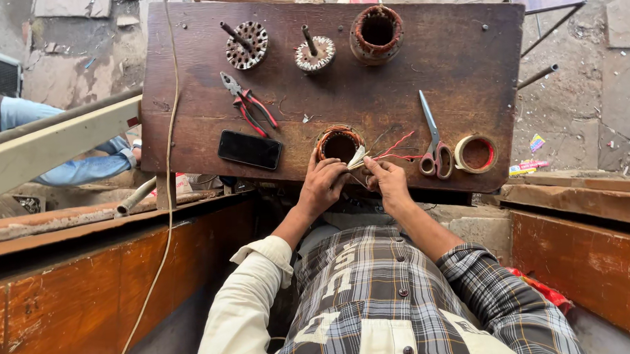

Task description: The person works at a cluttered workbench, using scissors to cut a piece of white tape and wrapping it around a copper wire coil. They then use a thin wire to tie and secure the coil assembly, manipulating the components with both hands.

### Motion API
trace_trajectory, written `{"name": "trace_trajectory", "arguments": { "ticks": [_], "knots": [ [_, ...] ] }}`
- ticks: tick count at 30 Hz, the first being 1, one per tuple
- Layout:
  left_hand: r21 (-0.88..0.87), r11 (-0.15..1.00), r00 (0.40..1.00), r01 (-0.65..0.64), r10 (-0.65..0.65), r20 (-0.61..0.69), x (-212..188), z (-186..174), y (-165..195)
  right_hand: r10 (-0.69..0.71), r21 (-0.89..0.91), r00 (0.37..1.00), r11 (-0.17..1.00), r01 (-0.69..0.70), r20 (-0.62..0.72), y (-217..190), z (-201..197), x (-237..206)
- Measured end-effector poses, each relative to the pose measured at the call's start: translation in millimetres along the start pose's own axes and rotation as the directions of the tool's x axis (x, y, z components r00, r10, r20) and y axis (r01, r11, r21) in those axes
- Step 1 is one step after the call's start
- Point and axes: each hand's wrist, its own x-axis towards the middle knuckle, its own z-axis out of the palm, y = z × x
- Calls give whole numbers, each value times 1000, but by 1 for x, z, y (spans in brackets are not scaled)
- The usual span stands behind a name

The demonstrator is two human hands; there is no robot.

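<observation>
A small round motor stator (339, 143) wound with copper wire sits at the near edge of a dark wooden worktable (431, 70). My left hand (323, 183) grips its near side. My right hand (385, 179) pinches a pale strip of insulating paper (358, 158) beside the stator's right rim. Thin red wires (398, 148) trail from the stator to the right.
On the table lie a black phone (249, 149), red-handled pliers (248, 105), scissors (433, 138), a tape roll (475, 153), two rotors (245, 44) (314, 53) and a larger stator (376, 33). A person in jeans (69, 150) sits at the left. Wooden planks flank my body.
</observation>
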Motion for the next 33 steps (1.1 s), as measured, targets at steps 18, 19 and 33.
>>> {"name": "trace_trajectory", "arguments": {
  "ticks": [18,19,33],
  "knots": [
    [-131,972,978,196,-204,-52,-1,11,7,-176,-529,984,834,157,16,-27,21,-19],
    [-143,965,973,220,-228,-42,0,11,7,-111,-508,993,853,118,44,-25,19,-19],
    [-157,938,951,309,-310,22,5,11,7,-272,-720,955,639,270,117,-14,18,-14]
  ]
}}
